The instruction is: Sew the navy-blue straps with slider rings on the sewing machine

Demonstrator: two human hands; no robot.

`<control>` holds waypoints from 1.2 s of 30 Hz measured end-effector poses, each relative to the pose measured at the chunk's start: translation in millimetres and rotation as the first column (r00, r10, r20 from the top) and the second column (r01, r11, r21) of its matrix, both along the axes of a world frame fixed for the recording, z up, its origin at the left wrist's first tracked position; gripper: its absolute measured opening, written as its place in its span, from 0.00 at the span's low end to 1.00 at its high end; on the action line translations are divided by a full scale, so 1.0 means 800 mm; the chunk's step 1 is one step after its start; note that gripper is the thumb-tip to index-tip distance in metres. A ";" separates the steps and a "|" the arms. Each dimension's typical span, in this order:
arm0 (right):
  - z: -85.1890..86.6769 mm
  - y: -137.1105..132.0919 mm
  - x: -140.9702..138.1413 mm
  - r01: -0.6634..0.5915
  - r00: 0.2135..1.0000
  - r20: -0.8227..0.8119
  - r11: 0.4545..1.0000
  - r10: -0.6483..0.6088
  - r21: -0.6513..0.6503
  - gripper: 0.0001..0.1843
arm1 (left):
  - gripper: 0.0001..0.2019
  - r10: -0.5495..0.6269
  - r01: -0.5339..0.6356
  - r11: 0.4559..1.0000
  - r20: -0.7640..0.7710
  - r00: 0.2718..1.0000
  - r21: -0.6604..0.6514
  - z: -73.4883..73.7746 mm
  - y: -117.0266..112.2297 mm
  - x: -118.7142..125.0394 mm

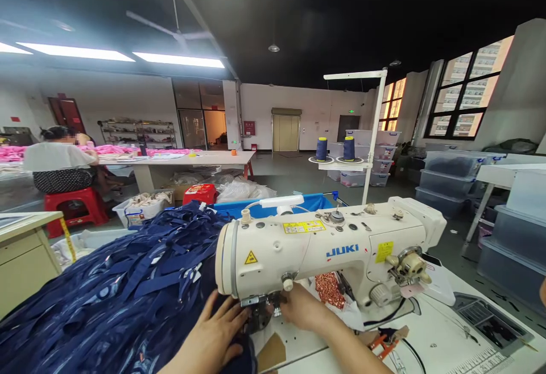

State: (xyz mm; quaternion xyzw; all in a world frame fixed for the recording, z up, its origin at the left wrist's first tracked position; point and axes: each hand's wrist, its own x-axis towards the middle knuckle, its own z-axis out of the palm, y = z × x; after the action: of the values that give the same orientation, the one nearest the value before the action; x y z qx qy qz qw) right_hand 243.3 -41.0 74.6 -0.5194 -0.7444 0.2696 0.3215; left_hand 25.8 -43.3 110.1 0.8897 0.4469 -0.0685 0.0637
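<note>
A white JUKI sewing machine [328, 252] stands on a white table [430, 343]. A big heap of dark blue fabric strips [115, 294] lies to its left and spills under the needle. My left hand [213, 337] rests flat on the blue fabric just left of the presser foot [258, 314], fingers stretched out. My right hand [301, 308] sits right of the needle under the machine arm, fingers curled at the fabric; what they pinch is hidden.
Two blue thread cones [335, 149] stand on a white stand behind the machine. Orange snips [384, 344] lie on the table at right. Stacked plastic bins [516, 232] line the right side. A person sits on a red stool [77, 206] at far left.
</note>
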 end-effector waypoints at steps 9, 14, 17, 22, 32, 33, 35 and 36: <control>0.006 -0.008 -0.025 -0.026 0.983 -0.185 0.996 0.009 -0.090 0.15 | 0.34 -0.002 0.004 0.999 0.050 0.999 -0.036 -0.003 0.022 -0.022; -0.014 0.000 -0.034 -0.028 0.976 -0.216 1.000 0.029 0.012 0.12 | 0.11 -0.051 0.032 0.993 0.169 0.984 0.114 -0.040 0.040 -0.011; -0.040 0.009 -0.037 -0.025 0.960 -0.280 0.996 0.000 -0.086 0.09 | 0.09 -0.072 0.048 0.991 0.201 0.977 0.123 -0.064 0.054 -0.018; -0.075 0.016 -0.045 -0.099 0.888 -0.455 0.942 -0.062 -0.321 0.13 | 0.13 -0.053 0.030 0.996 0.295 0.954 0.079 -0.053 0.041 -0.026; -0.076 0.011 -0.071 -0.172 0.864 -0.502 0.913 -0.041 -0.370 0.17 | 0.08 -0.291 0.223 0.945 0.305 0.907 0.238 -0.071 0.039 -0.027; -0.077 0.011 -0.073 -0.179 0.853 -0.520 0.917 -0.035 -0.356 0.16 | 0.07 -0.298 0.220 0.939 0.308 0.903 0.265 -0.075 0.040 -0.027; -0.078 0.012 -0.075 -0.188 0.832 -0.553 0.919 -0.038 -0.346 0.14 | 0.07 -0.306 0.212 0.932 0.326 0.894 0.295 -0.081 0.041 -0.027; -0.079 0.012 -0.076 -0.185 0.822 -0.566 0.915 -0.055 -0.358 0.14 | 0.07 -0.304 0.205 0.932 0.341 0.889 0.298 -0.082 0.041 -0.027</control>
State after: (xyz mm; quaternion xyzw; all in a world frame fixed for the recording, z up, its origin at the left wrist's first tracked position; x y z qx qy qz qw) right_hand 182.6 -31.8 11.4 -0.4440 -0.5626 0.5675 0.4053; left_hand 4.3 -10.8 44.7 0.9377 0.3094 0.1559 0.0254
